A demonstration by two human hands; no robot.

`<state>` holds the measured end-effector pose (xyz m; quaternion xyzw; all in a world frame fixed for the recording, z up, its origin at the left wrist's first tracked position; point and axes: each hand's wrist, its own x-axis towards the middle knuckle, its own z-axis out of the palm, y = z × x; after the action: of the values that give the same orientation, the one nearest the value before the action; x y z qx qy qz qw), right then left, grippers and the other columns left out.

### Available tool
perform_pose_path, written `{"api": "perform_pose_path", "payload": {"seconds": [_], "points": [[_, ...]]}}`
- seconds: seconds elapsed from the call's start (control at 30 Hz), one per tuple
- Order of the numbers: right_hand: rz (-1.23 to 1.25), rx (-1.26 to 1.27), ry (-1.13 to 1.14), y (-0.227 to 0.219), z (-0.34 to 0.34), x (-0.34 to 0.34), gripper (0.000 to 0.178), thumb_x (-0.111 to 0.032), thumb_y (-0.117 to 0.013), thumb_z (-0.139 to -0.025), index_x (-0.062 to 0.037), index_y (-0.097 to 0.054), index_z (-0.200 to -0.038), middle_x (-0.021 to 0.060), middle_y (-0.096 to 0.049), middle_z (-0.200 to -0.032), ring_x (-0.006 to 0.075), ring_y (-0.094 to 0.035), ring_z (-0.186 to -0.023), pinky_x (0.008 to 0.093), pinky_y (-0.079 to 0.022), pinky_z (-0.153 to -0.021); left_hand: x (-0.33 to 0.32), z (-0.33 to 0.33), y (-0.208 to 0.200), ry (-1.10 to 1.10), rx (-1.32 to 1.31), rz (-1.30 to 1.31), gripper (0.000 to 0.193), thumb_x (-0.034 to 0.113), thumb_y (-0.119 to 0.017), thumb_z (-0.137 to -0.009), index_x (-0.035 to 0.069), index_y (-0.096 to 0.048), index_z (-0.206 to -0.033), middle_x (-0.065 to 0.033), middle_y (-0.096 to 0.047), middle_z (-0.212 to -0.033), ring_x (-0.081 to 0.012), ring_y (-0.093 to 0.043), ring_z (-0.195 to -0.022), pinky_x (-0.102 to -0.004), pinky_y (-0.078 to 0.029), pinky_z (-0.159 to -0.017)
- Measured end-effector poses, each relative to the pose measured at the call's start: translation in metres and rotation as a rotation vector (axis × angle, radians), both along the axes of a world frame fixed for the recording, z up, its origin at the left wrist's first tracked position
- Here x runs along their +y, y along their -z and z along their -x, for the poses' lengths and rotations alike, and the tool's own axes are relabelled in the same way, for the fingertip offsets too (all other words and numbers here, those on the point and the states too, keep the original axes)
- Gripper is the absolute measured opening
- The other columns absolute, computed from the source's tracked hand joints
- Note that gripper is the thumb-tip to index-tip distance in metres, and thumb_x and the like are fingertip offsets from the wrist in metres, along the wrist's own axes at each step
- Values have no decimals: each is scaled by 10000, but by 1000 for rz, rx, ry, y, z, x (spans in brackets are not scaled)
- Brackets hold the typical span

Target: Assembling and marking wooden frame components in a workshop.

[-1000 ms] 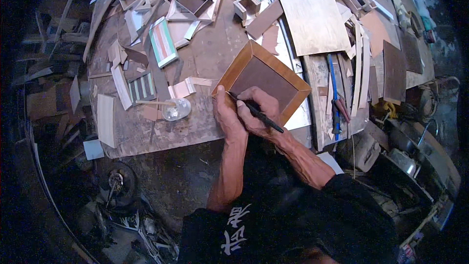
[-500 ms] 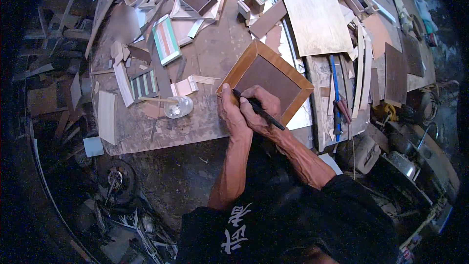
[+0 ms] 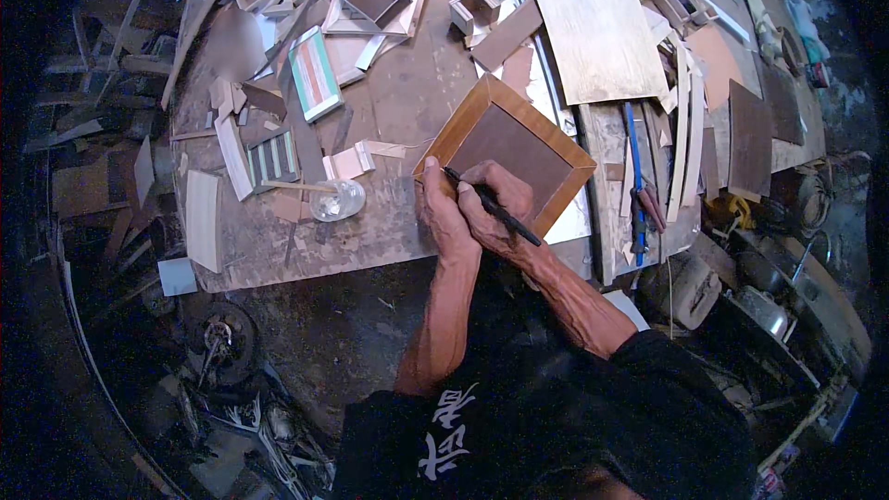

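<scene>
**Wooden frame (image 3: pixel 537 127) in left hand (image 3: pixel 450 222), black pen (image 3: pixel 505 215) in right hand (image 3: pixel 497 187)**

Frame sits at the near side of the counter (image 3: pixel 398 97), right in front of the person, turned corner-up, with a dark brown panel (image 3: pixel 519 156) inside. Can't tell if it rests on the counter or is held just above.

Left hand: clamped on the frame's left corner, thumb on top, other fingers mostly hidden. Right hand: closed around the pen, over the lower part of the frame. Pen tip points at the left border, just beside the left thumb; contact unclear. Hands touch each other.

Just left of the frame: pinkish block (image 3: pixel 349 163) with pale wood ends. Past it, a clear jar (image 3: pixel 341 201) with a stick (image 3: pixel 296 186) angled out. Further out: striped box (image 3: pixel 316 77) up left, large pale board (image 3: pixel 594 28) up right, blue bar (image 3: pixel 634 157) to the right. Wood offcuts all around.
</scene>
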<state>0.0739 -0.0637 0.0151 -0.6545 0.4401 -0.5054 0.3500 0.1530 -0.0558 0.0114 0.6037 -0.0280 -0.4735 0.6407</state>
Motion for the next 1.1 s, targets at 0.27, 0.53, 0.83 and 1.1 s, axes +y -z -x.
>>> {"api": "perform_pose_path", "payload": {"seconds": [0.27, 0.53, 0.83, 1.1], "points": [[-30, -3, 1, -3, 4, 2, 52, -31, -604, -799, -7, -558, -797, 118, -613, -716, 200, -607, -611, 308, -475, -562, 1, 5, -6, 19, -15, 52, 268, 357, -514, -934, 93, -557, -914, 6, -479, -804, -129, -476, -747, -270, -393, -672], [-64, 3, 34, -2, 2, 3, 73, -52, -608, -789, -12, -549, -775, 150, -554, -679, 305, -586, -600, 381, -465, -555, 4, 1, 11, 44, -9, 45, 317, 350, -516, -942, 35, -547, -970, -40, -517, -868, -148, -511, -815, -313, -431, -721], [-53, 12, 25, 2, 4, 2, 82, -65, -610, -787, -14, -549, -773, 155, -552, -669, 309, -586, -591, 387, -463, -545, 2, 5, 3, 61, 17, 105, 325, 343, -512, -944, 24, -553, -983, -48, -528, -888, -156, -516, -824, -316, -435, -730], [-99, 8, 29, 0, 7, 3, 95, -94, -621, -792, -14, -572, -805, 157, -593, -693, 299, -613, -619, 370, -489, -580, 1, 5, 7, 35, 25, 83, 346, 341, -517, -941, 7, -546, -1025, -65, -550, -939, -164, -524, -842, -321, -439, -741]]}}
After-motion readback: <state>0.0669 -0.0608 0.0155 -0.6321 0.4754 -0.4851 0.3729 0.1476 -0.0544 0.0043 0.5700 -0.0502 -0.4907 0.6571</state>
